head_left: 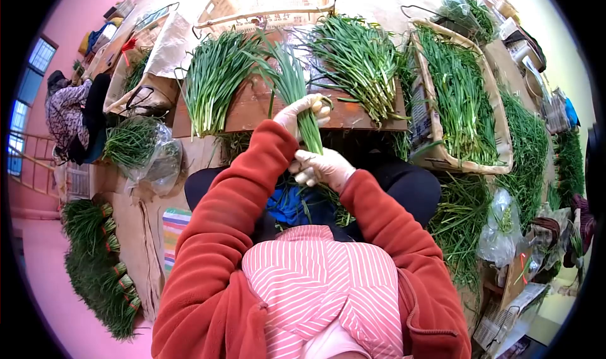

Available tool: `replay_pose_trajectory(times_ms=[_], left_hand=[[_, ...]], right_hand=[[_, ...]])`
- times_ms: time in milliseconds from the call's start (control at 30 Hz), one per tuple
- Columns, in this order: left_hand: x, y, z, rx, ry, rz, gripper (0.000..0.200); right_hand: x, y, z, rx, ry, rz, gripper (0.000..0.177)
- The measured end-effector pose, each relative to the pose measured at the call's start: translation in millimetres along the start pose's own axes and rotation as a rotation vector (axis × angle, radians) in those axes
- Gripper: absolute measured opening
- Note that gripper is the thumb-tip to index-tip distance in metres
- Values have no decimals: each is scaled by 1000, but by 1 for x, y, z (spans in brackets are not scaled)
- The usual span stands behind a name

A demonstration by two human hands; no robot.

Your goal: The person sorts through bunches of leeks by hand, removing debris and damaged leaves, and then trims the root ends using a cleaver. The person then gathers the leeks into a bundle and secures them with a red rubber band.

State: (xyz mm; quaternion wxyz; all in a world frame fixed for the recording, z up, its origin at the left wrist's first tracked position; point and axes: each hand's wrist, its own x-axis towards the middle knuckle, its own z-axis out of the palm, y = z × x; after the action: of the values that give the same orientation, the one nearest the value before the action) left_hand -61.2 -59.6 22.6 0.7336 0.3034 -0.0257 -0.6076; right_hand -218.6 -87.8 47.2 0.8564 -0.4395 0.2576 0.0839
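Note:
A bunch of garlic chives (287,71) is held upright in front of my lap, its green leaves fanning out over the low brown table (252,103). My left hand (304,113), in a pale glove, wraps round the middle of the bunch. Just below, my right hand (322,167), gloved too, closes at the pale lower ends of the stems; its fingertips are partly hidden. A pile of chives (218,75) lies on the table to the left of the bunch. To the right lies another chive pile (360,59), its stems pointing toward me.
Right of the table stands a lined crate (435,122) full of chives. Loose chives (464,217) cover the floor beside it. An open crate (265,8) is behind the table. At left are a plastic bag (167,169), tied bundles (95,264) and another seated person (69,113).

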Motion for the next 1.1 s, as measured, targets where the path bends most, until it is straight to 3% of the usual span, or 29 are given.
replay_pose_trajectory(times_ms=[67,100,167,200,233,333,433,633,767,900,967,1000,1033,1100], left_hand=[[2,-14,-15,-3,-4,-38,21],[-3,-18,-13,65,182,-104,26],[-8,-25,-19,173,282,-202,35],[-10,-29,-24,226,301,-214,42],[-11,-31,-28,247,320,-229,36],[-36,-30,-16,258,247,-191,32],[-44,-41,-21,115,157,-332,52],[-64,-51,7,114,-35,-272,64],[-71,-62,0,314,-208,-307,64],[-82,-62,12,247,-165,-321,55],[-81,-62,8,322,-114,-310,50],[-81,-62,5,316,-81,-305,45],[-82,-62,2,313,-81,-306,45],[-83,-63,-5,324,-2,-234,42]], right_hand=[[10,27,-11,65,23,31,26],[10,33,-12,97,48,35,25],[5,39,-15,148,94,58,24],[0,39,-19,176,39,117,25],[-3,39,-22,203,-17,176,26],[-6,42,-24,225,-1,165,27],[-9,39,-17,289,-26,169,26],[-9,53,-15,416,-267,133,28],[-17,57,-14,435,-302,86,28],[-25,61,-17,274,-270,-25,28],[-36,44,-9,-26,-199,-42,28],[-33,43,-24,-204,-272,-61,37],[-38,32,-28,-357,-246,-10,33],[-41,25,-52,-244,-240,363,27]])
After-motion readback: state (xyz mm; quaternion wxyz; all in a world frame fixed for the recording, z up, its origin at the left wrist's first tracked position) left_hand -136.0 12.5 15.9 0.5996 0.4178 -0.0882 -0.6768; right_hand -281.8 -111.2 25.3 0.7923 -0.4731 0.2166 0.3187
